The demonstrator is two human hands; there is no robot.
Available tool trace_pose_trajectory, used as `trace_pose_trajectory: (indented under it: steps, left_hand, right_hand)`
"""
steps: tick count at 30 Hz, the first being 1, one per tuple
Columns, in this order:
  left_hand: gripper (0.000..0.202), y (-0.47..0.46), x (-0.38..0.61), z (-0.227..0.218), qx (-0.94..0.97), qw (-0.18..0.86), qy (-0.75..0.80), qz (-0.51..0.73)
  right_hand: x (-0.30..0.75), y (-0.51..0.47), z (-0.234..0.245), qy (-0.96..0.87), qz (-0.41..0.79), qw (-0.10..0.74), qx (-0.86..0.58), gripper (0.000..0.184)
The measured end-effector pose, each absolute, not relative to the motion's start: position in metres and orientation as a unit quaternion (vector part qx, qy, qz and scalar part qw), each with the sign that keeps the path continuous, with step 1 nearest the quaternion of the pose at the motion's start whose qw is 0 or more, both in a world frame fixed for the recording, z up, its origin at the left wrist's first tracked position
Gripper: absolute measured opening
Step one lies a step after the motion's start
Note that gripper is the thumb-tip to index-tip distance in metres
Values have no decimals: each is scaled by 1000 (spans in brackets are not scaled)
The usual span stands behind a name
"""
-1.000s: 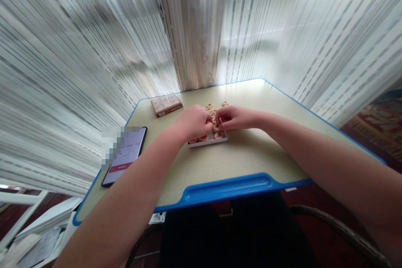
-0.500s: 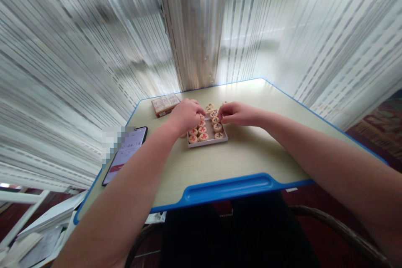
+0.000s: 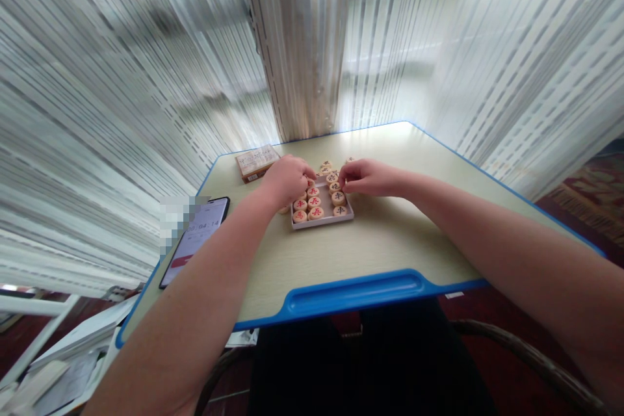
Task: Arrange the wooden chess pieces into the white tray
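Observation:
A shallow white tray (image 3: pixel 322 224) holds round wooden Chinese chess pieces: red-marked ones (image 3: pixel 316 212) along its left side and black-marked ones (image 3: pixel 340 211) down its right. Over the tray's far left corner, my left hand (image 3: pixel 287 177) has its fingers pinched on a chess piece (image 3: pixel 311 182), partly hidden beneath the fingertips. My right hand (image 3: pixel 365 177) is beside the tray's right edge, fingers curled together and touching or nearly touching the black-marked pieces. Whatever it may hold is hidden. Loose pieces (image 3: pixel 325 165) lie beyond the tray, between the hands.
A flat printed box (image 3: pixel 257 162) lies at the back left of the small table (image 3: pixel 390 240). A phone (image 3: pixel 195 240) showing a timer rests at the left edge. The blue rim has a groove (image 3: pixel 355 292) in front. Striped curtains (image 3: pixel 312 45) hang behind.
My left hand's fingertips have shifted slightly at the far end of the red row. My right hand has stayed almost still by the right edge.

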State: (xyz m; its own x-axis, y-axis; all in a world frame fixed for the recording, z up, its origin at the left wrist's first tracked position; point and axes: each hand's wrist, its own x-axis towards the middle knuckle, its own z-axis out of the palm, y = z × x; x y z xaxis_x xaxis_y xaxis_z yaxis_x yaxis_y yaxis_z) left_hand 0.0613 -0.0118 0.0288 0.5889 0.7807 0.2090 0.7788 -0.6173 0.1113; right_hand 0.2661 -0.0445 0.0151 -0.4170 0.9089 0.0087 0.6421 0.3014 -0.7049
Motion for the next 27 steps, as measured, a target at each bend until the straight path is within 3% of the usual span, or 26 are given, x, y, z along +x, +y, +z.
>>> trace_pose_trajectory:
  steps: [9,27]
  left_hand:
    - [33,-9,52,34,836,-19,542,86]
    - [29,-15,56,38,814,-48,578,32]
  right_hand:
    - [265,-47,18,-781,299,199,-510,12]
    - [263,-48,19,-791,274,171,-519,15]
